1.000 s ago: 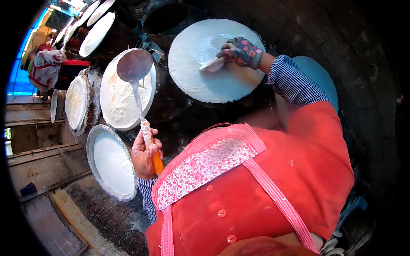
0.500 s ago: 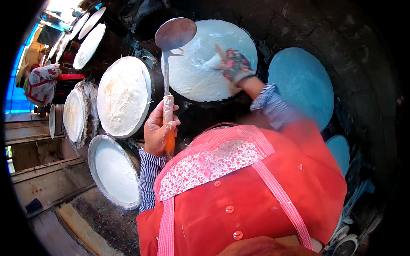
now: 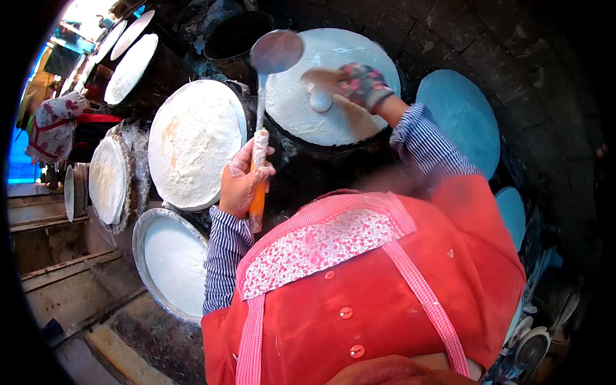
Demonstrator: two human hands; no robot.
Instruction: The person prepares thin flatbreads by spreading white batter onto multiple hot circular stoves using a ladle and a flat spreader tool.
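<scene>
Remotely, I have the left hand (image 3: 246,178) gripping the ladle (image 3: 276,52) by its handle (image 3: 257,205), presumably for reach, while the gloved right hand (image 3: 364,88) grips a blurred tool (image 3: 324,82) over the white disc (image 3: 298,120) beneath it.

At your far left, a co-worker (image 3: 58,125) in a pale floral garment with red bands appears near a bright blue sheet (image 3: 20,157). Below these you find wooden ledges (image 3: 80,298), a small dark blue object (image 3: 52,329) and a pale plank (image 3: 122,350) beside a dark, littered strip (image 3: 160,337). Ahead of you is a dark, round-mouthed vessel (image 3: 230,68); to your right, a dark block wall (image 3: 513,64); at lower right, a round fan (image 3: 532,348) with a pale rim, amid indistinct clutter.
</scene>
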